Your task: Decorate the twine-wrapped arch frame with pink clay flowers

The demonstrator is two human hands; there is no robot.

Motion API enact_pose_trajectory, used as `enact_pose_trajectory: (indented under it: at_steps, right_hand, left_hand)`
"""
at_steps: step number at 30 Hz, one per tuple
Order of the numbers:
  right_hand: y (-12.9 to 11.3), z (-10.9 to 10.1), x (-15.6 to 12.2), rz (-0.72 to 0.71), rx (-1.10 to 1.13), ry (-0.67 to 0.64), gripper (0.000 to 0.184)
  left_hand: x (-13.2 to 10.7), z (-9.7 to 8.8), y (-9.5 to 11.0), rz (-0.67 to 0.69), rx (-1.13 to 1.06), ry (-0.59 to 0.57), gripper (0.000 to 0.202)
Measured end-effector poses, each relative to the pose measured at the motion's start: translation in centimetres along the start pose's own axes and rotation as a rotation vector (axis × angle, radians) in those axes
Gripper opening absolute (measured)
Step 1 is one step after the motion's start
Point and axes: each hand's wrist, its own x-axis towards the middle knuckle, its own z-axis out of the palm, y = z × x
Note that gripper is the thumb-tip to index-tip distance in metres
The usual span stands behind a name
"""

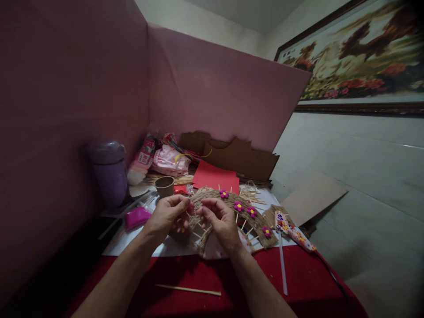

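My left hand [172, 214] and my right hand [218, 221] are raised close together over the table, thumbs and fingertips pinched. Whatever sits between the fingertips is too small to make out; a hint of pink shows at the left ones. Below and behind them lies a twine-wrapped arch [212, 199], with thin sticks radiating on its inner side. Several purple felt flowers [238, 206] with yellow centres sit along its band. My right hand partly covers the arch and the pale spotted piece [213, 249] within it.
A glue gun [294, 232] with flowered covering and a clear glue stick lies at right. One wooden stick [188, 289] rests on the red cloth [258, 282]. Behind are a brown cup [164, 186], red sheets [215, 176] and cardboard [238, 154]. A purple tumbler [109, 176] stands left.
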Motion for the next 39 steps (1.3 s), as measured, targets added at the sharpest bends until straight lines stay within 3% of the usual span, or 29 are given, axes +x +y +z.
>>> enact_pose_trajectory:
  at_steps: [7,20,27,33,39]
  right_hand:
    - [0.1,0.3,-0.7,-0.220,-0.371,0.028,0.003]
    - [-0.2,0.5,-1.0,-0.487,-0.626,0.013,0.010]
    - [0.2,0.5,-1.1,-0.418,-0.600,0.070,0.011]
    - [0.1,0.4,-1.1,-0.526,-0.600,0.011,0.013]
    - [0.2,0.5,-1.1,-0.494,-0.624,0.038,0.014]
  left_hand:
    - [-0.1,0.1,-0.1,-0.025,-0.048,-0.043,0.032]
    - [0.1,0.2,-0.8,-0.035,0.089,-0.052,0.033]
    - [0.2,0.2,-1.0,-0.039,0.082,-0.034,0.033]
    - [0.3,0.2,-1.0,-0.013,0.060,-0.024,0.035]
    - [0.4,0.2,-1.1,-0.011,0.043,-0.023,0.032]
